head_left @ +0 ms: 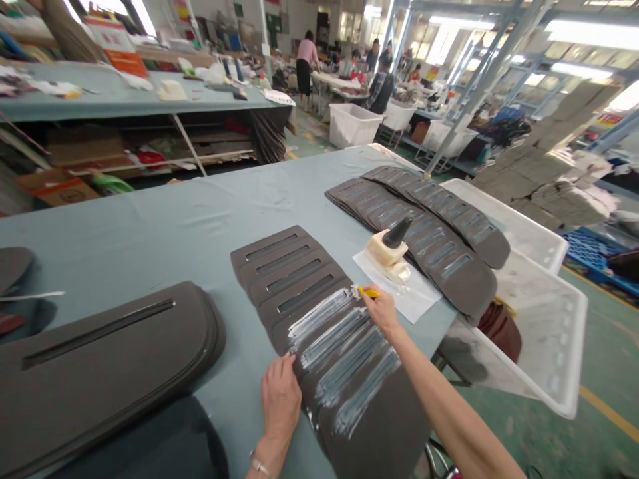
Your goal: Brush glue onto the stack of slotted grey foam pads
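While the right hand (pixel 382 310) works a yellow-handled brush (pixel 369 293), clamped between its thumb and fingers, over a fanned pile of dark panels (pixel 323 368), the job on this pile looks about half done. The pile lies aslant near the right edge of the table (pixel 174 219), its rounded end toward the table's near side. The four slots nearest the person are bordered with whitish streaks (pixel 335 338); the four toward the far end show clean dark rims and appear to be what is left here. The brush tip is at the right end of the farthest streaked slot. At the pile's left border, the left hand (pixel 281 394) rests with its fingers close together, touching the panels; I cannot tell whether it pinches them. Farther along the right edge, two rows of similar panels (pixel 417 243) bear streaks too, so they seem already coated. Between them and the pile, a cream container (pixel 382 249) with a dark cone (pixel 398 233) stands on a white sheet (pixel 424 301). Toward the table's left end, a stack of larger panels (pixel 120 359) shows one long slot without streaks, seemingly untreated.
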`<action>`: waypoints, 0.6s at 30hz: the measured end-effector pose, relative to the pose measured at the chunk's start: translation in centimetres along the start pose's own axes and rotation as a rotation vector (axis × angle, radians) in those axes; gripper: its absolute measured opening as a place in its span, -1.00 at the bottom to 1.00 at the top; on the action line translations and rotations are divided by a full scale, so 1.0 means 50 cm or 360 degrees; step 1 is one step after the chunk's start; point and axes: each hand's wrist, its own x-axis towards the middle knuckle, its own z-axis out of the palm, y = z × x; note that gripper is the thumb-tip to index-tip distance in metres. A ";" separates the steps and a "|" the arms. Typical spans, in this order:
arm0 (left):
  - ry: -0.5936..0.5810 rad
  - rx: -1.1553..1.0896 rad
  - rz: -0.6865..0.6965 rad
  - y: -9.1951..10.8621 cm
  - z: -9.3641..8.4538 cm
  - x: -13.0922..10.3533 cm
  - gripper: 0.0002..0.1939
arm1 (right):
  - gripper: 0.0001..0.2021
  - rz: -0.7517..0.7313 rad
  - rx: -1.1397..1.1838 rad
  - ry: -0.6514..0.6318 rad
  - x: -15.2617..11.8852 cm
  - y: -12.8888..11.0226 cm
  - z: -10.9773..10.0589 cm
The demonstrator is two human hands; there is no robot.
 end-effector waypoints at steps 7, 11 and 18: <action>-0.0003 0.0015 0.0015 0.001 0.008 -0.006 -0.70 | -0.85 -0.0248 0.0443 -0.0549 -0.135 -0.114 0.101; -0.0001 -0.0001 0.0008 0.001 0.007 -0.007 -0.69 | -0.82 0.0093 0.0346 -0.0217 -0.052 -0.014 0.052; 0.0021 -0.0036 -0.0018 -0.001 0.012 -0.011 -0.69 | -0.77 0.0009 0.0317 -0.0194 -0.024 0.001 -0.009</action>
